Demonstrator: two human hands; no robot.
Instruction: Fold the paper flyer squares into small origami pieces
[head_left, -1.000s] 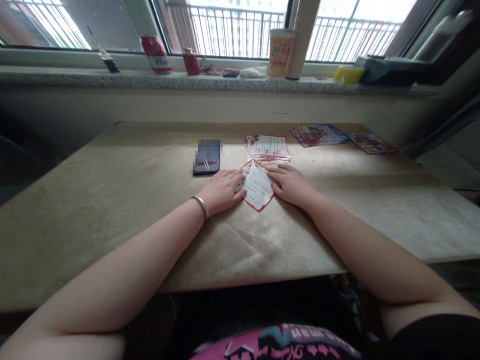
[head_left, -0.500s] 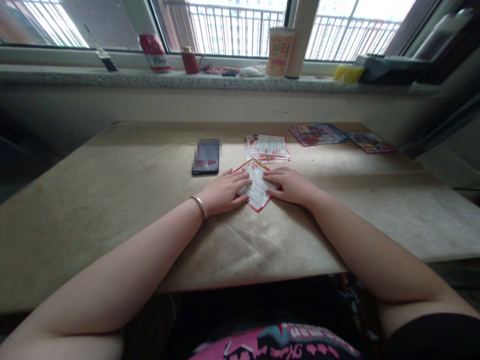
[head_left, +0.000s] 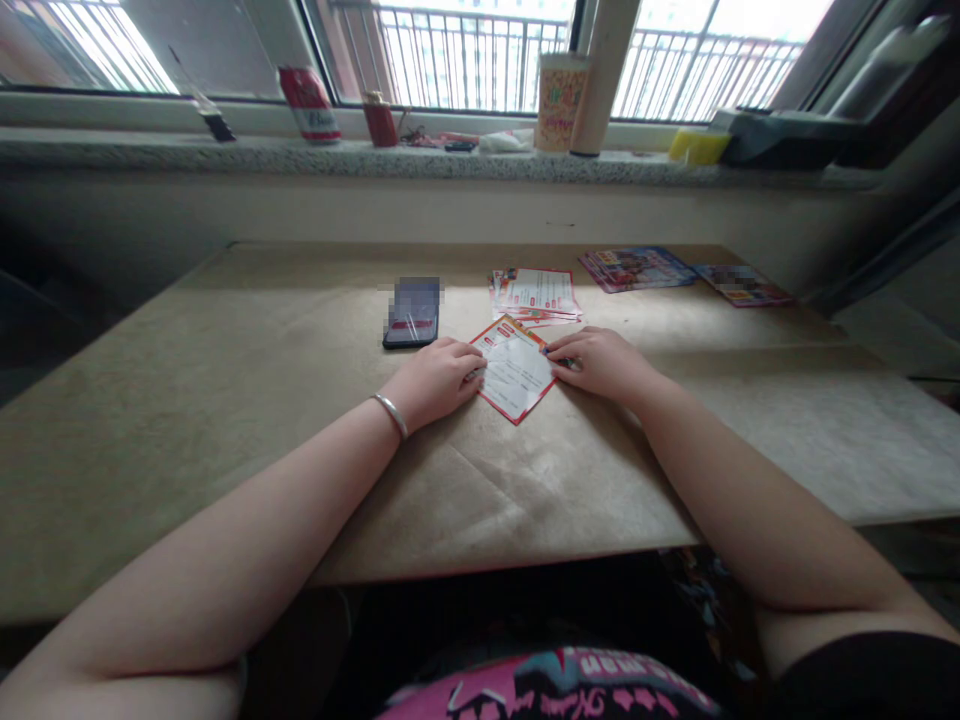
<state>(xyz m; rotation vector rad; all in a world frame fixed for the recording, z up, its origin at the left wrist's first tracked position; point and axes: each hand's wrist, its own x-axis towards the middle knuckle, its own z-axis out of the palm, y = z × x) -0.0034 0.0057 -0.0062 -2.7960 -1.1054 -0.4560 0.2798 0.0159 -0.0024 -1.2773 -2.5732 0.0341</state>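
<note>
Paper-covered table (head_left: 225, 400) under a window sill (head_left: 375, 160).
Left hand (head_left: 435, 380) and right hand (head_left: 604, 362) touch opposite edges of a leaflet (head_left: 517, 372); pinching or merely resting, cannot tell.

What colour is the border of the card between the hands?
Red, around a white face: card, head view.

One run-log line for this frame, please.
left hand touches leaflet left edge | right hand touches right edge | leaflet flat on table | phone, paper stack behind
</note>
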